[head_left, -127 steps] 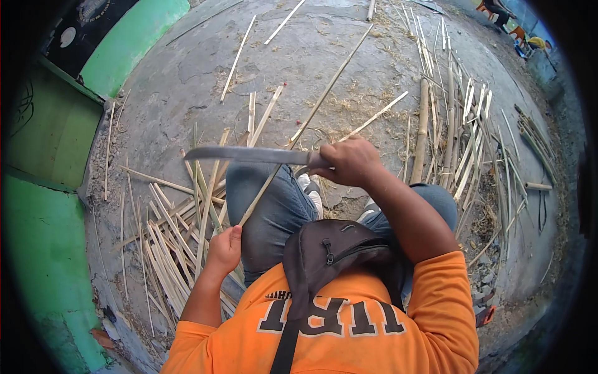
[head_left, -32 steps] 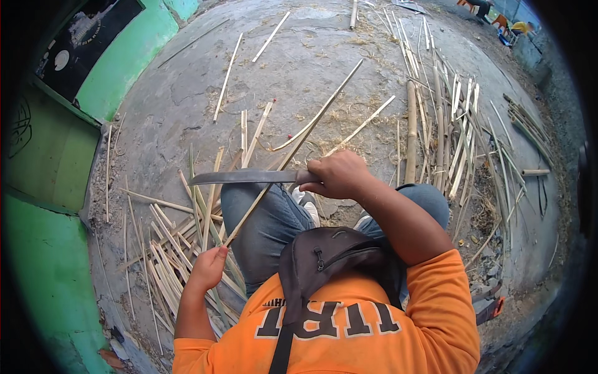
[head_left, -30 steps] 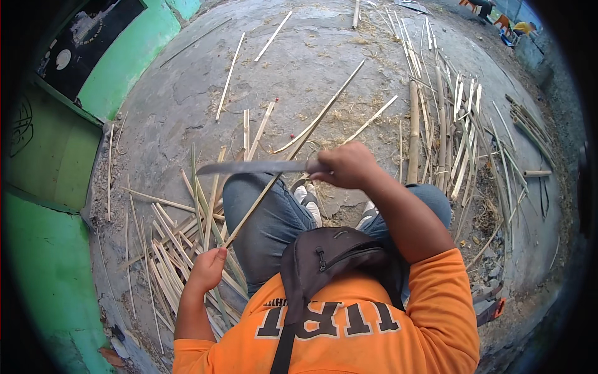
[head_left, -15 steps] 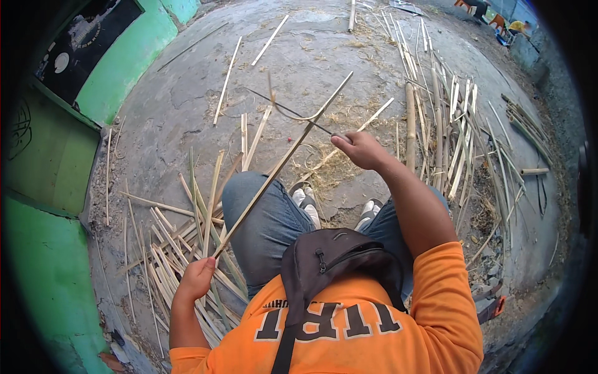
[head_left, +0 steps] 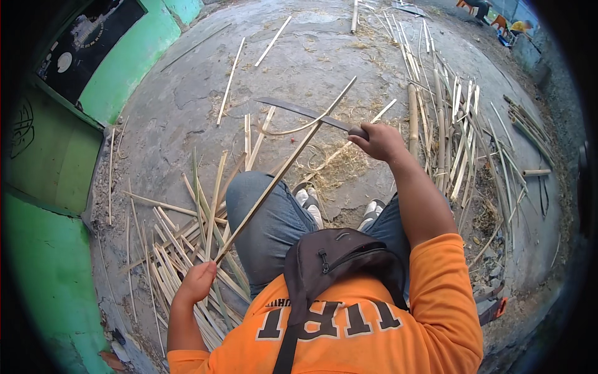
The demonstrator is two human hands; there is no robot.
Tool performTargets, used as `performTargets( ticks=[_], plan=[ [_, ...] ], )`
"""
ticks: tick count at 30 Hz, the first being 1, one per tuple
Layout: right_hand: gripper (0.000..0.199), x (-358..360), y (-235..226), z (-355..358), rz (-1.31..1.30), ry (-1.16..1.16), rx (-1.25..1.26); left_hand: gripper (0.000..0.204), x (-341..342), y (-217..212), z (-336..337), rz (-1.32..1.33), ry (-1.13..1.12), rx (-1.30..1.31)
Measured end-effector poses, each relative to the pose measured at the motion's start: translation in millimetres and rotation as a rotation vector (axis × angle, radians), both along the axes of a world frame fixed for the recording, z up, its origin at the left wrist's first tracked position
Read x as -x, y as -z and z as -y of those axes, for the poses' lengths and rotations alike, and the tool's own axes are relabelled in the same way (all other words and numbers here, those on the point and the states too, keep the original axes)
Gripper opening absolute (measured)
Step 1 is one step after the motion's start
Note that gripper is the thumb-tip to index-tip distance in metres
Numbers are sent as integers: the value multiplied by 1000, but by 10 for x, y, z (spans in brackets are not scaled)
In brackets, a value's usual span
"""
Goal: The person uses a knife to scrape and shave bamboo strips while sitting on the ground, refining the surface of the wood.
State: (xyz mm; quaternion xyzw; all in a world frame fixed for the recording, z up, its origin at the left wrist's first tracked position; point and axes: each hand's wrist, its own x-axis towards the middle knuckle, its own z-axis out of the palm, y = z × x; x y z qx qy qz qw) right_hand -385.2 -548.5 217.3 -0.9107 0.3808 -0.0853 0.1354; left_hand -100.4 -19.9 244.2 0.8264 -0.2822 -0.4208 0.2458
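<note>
My left hand (head_left: 195,283) is closed round the lower end of a long bamboo strip (head_left: 271,187), which slants up and away to the right across my left knee. In my right hand (head_left: 382,143) is the handle of a long-bladed knife (head_left: 299,110), its blade reaching left across the upper part of the strip with its flat side showing. A thin curled shaving (head_left: 283,132) bends off to the left where blade and strip meet. Whether the shaving is still joined to the strip I cannot tell.
Bamboo strips (head_left: 177,262) lie heaped by my left leg. More poles and strips (head_left: 461,137) are spread on the right. Pale shavings (head_left: 342,171) litter the concrete ahead of my shoes. A green wall (head_left: 53,274) stands at left; an orange-and-black tool (head_left: 495,310) lies at right.
The knife has turned from edge-on to showing its flat, and my right hand has shifted slightly right. The shaving's loose end has swung down. My left hand stays nearly in place.
</note>
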Motion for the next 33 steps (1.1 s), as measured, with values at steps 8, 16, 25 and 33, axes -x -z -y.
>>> performTargets(
  ticks=[8,16,25,33],
  plan=[
    [62,-192,-85,-216,111,16,-327,53,-25,135,-138,14,-16,19],
    [58,-425,-55,-809,41,-296,-164,54,2,120,53,78,30,27],
    [53,-2,54,40,-130,230,-55,56,24,77,-131,29,30,27],
    [55,-113,-88,-185,18,168,-157,65,-168,97,-245,80,26,-45]
  ],
)
